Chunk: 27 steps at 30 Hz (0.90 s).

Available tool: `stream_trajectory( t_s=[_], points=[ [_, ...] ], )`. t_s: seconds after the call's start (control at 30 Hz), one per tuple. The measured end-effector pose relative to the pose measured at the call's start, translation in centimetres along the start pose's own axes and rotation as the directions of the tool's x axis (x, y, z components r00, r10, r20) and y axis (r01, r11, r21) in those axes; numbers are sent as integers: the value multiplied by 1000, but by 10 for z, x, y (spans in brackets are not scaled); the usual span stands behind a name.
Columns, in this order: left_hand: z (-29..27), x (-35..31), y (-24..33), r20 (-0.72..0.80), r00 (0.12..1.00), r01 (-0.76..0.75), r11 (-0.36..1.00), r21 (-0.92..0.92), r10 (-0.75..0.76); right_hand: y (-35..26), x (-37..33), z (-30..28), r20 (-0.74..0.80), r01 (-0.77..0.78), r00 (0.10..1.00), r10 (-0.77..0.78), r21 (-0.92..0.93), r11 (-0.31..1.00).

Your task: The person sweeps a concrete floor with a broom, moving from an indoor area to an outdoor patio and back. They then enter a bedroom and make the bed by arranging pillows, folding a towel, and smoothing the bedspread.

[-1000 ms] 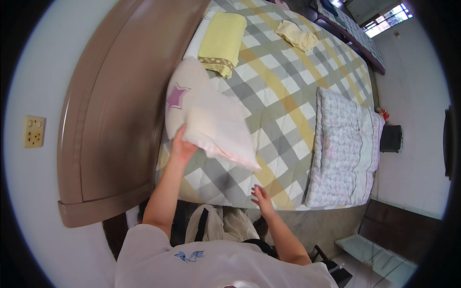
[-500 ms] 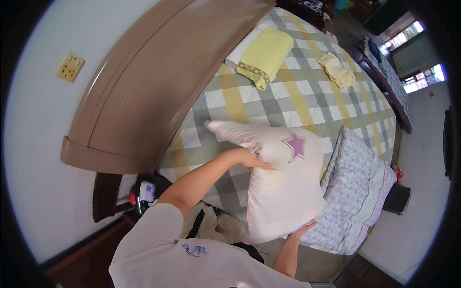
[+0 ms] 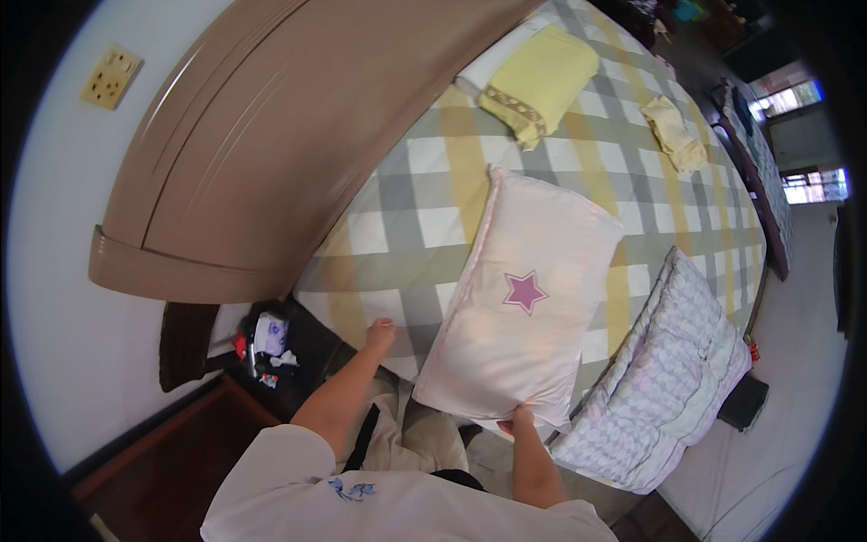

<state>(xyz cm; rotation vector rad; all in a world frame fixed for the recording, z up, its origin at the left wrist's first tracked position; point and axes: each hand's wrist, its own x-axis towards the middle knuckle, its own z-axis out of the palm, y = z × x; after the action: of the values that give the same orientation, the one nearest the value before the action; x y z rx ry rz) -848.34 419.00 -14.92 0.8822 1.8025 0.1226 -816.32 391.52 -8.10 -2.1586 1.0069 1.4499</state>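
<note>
A pale pink pillow (image 3: 551, 226) with a purple star lies flat on the bed near its front edge. My right hand (image 3: 521, 422) pinches the pillow's near edge. To the left of the pillow, apart from it, my left hand (image 3: 381, 334) is over the bed's near corner with its fingers curled in and nothing visible in them. A checked sheet (image 3: 433, 172) in yellow, grey and white covers the bed. Right of the pillow lies a folded pale patterned quilt (image 3: 655, 379).
A brown headboard (image 3: 253, 135) rises along the left. Toward the far end are a yellow folded towel (image 3: 546, 77) over a white pillow (image 3: 501, 59) and a cream cloth (image 3: 675, 135). A tissue pack (image 3: 271, 334) sits on the dark bedside stand at left.
The pillow has come down from a tilted hold to lie flat on the bed. My left hand has let go and moved left, while my right hand keeps hold of the near edge.
</note>
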Motion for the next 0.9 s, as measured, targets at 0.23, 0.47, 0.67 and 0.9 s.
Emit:
stream_trajectory(
  t_s=[0.23, 0.47, 0.67, 0.9],
  points=[
    [-84, 54, -80, -604, 704, 432, 900, -53, -374, -36, -50, 163, 515, 648, 576, -635, -761, -30],
    [-125, 87, -94, -58, 920, 281, 756, -592, -388, -144, -117, 421, 341, 597, 438, -832, -802, -14],
    [-140, 84, -106, -42, 931, 239, 694, -679, -362, -148, -87, 457, 307, 556, 375, -874, -829, -53],
    [-156, 97, -124, -60, 972, 117, 692, -712, -227, -146, -93, 461, 383, 599, 274, -882, -785, -155]
  ],
)
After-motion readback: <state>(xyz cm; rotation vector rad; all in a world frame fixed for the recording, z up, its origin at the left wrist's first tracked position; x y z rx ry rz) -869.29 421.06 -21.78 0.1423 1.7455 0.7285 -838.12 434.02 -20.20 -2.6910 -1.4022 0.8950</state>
